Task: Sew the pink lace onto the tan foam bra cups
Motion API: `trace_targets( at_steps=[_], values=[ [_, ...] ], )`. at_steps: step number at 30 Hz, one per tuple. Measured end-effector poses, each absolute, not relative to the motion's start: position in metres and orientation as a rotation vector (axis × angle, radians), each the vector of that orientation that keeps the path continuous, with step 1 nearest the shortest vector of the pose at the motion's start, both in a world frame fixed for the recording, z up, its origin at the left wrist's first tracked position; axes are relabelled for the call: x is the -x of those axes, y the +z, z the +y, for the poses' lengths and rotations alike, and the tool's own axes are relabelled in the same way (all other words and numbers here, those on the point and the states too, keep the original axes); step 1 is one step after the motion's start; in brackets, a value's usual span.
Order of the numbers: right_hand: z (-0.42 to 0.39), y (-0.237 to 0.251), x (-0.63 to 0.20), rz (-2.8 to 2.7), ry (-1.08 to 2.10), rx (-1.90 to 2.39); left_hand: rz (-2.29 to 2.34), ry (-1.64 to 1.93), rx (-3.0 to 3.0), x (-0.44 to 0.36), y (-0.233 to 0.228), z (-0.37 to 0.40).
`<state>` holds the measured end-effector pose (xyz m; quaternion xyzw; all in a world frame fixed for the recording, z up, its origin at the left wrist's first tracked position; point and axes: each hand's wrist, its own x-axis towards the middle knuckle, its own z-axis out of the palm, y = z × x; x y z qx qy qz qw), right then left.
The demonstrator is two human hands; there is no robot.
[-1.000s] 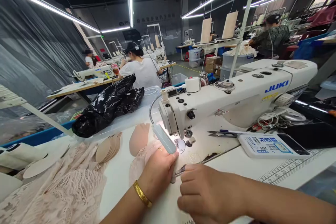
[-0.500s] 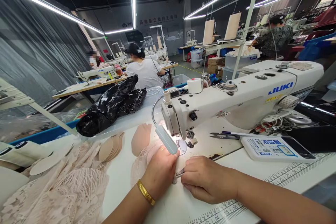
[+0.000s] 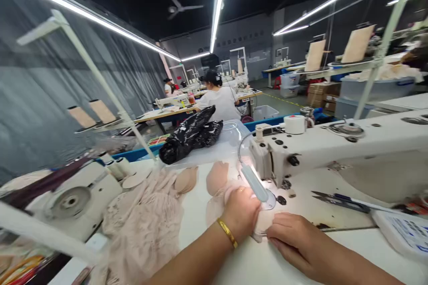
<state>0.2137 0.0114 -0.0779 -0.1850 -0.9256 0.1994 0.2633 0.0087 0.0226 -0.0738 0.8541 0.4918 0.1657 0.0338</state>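
My left hand (image 3: 241,212), with a gold bangle on the wrist, presses down on a pale pink lace piece (image 3: 214,207) just in front of the needle of the white sewing machine (image 3: 334,147). My right hand (image 3: 294,237) lies beside it with curled fingers, its fingertips on the same piece's edge. The small machine lamp (image 3: 256,183) shines right above my left hand's knuckles. Whether my right hand holds a small tool is hidden.
A heap of pink lace (image 3: 143,222) lies left, with foam cups (image 3: 185,180) behind it. A black plastic bag (image 3: 190,136) sits farther back. Thread snips (image 3: 341,200) and a printed white card (image 3: 401,231) lie right. Another machine (image 3: 70,200) stands at far left. A person in white (image 3: 219,100) works ahead.
The view has swung left and up. Both hands have pushed the lace piece closer under the machine head, and the small metal tool seen in my right fingers no longer shows.
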Motion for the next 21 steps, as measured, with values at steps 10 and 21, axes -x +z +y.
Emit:
trace_targets(
  at_steps=[10, 21],
  values=[
    [0.017, -0.096, -0.220, -2.513, 0.761, 0.586, 1.866, 0.893, -1.860, 0.041, -0.016, 0.016],
    [-0.029, -0.104, -0.190, -2.318, 0.741, 0.291, 1.366, 0.768, -1.678, 0.040, 0.064, -0.133]
  ],
)
